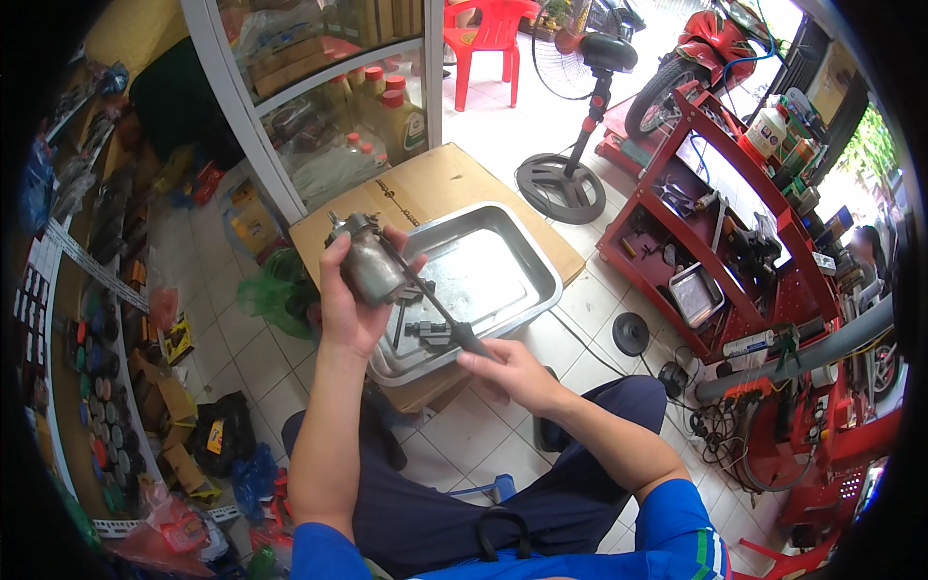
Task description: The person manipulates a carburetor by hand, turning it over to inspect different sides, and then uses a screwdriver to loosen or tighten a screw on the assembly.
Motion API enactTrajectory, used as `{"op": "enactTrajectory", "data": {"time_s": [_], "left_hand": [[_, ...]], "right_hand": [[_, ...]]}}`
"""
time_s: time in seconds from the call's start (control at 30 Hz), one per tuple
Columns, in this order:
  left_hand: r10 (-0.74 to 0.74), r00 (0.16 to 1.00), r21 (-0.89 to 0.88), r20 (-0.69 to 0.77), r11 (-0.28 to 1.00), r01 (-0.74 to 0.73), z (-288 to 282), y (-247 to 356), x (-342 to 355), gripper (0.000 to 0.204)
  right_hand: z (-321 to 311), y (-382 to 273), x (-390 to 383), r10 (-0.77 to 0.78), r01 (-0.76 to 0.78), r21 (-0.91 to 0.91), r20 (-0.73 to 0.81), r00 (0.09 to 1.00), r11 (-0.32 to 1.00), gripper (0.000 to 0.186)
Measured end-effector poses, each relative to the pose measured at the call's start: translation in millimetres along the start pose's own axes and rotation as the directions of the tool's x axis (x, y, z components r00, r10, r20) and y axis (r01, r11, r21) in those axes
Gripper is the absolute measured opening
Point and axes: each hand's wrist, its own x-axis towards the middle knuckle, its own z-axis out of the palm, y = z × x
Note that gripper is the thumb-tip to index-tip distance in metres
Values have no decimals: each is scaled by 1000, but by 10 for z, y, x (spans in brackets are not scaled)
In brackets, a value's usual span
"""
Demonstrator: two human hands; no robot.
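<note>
The left hand is raised in front of the person with its fingers wrapped around a grey metal cylinder, a motor-like part. The thumb lies on the near right side of the part and the other fingers curl behind it, so the hand is clamped on it. The cylinder's long axis runs from lower right to upper left, tilted away from the person; its narrower capped end with a small stud pointing up and left sticks out above the fingers.

The right hand grips the dark handle of a screwdriver, fingers closed tight around it. The tool's long axis runs diagonally from that handle up and left, and its thin shaft points at the cylinder, the tip meeting the part just beside the left thumb.

Below both hands sits a shallow metal tray on a flat cardboard box. A few small dark metal pieces lie in the tray, just under the screwdriver shaft, near the right fingers. A red tool cart stands well apart to the right.
</note>
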Motion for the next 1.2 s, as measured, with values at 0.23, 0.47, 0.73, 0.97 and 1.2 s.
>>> {"op": "enactTrajectory", "data": {"time_s": [0.23, 0.47, 0.73, 0.97, 1.2], "left_hand": [[4, 999, -19, 42, 1000, -4, -61, 85, -9, 50], [-125, 974, 63, 188, 991, 115, -78, 32, -66, 52], [-101, 993, 205, 64, 975, 86, -62, -27, -39, 50], [-110, 983, 207, 148, 975, 78, -87, -77, -56, 52], [-108, 987, 245, 119, 967, 76, -45, -37, -60, 57]], "right_hand": [[-160, 145, 114, 8, -93, 172, 444, 896, 981, 34], [-74, 39, 0, 16, -27, 11, 547, 837, 1000, 31], [68, -20, -65, -51, 68, -486, 47, 998, 871, 44], [128, 176, 59, 141, -89, -233, 214, 967, 968, 53], [17, 70, 15, 111, 3, -252, 437, 892, 968, 46]]}}
